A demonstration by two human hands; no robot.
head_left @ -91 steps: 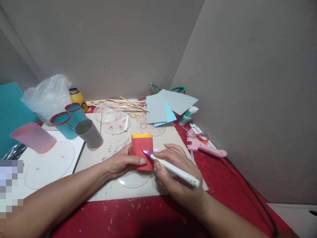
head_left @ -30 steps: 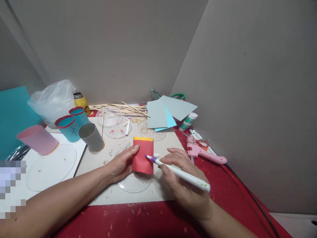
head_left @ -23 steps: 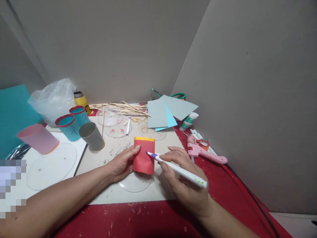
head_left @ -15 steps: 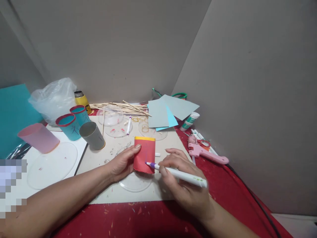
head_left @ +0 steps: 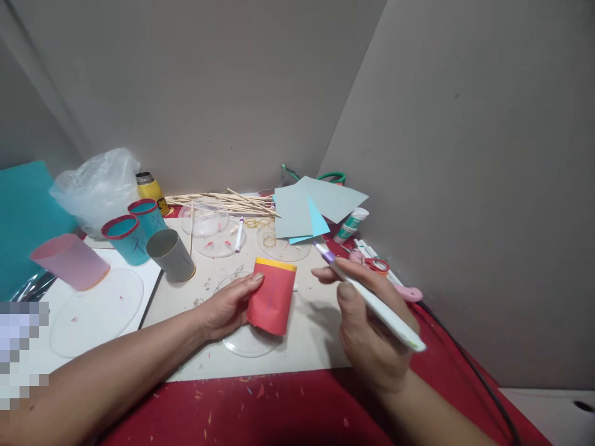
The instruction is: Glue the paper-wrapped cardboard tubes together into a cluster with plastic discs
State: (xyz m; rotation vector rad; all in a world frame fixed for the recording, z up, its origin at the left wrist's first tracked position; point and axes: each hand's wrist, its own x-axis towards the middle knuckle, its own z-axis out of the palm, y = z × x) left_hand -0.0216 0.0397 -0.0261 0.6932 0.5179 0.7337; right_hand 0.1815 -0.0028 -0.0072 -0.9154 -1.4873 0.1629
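The thumb of the left hand point(head_left: 235, 303) presses the face of a red cup point(head_left: 274, 297) while the other fingers go behind it, hidden; the right hand point(head_left: 374, 322) pinches a white pen point(head_left: 372, 297) between thumb and forefinger, its purple tip bare and well apart from the cup. The cup is held tilted over the near half of the beige board point(head_left: 195, 365), above a clear lid point(head_left: 253, 356); whether its bottom edge touches the lid I cannot tell. Faint purple marks run down the cup, and if that ink is damp, a thumb sliding toward them could smear it. The wall looks thin and slightly dented, so a harder squeeze might crease it and throw a stroke off. The open tip, pointing toward the grey paper point(head_left: 294, 210) at the board's far edge, could leave a stray mark there if the hand reached forward. Near the board's left edge stands a grey cup point(head_left: 173, 257), which a sweep of the left forearm could knock over. Along the right side of the red tabletop point(head_left: 223, 412), the right arm might snag the black cord point(head_left: 469, 359), dragging the pink glue gun point(head_left: 411, 292).
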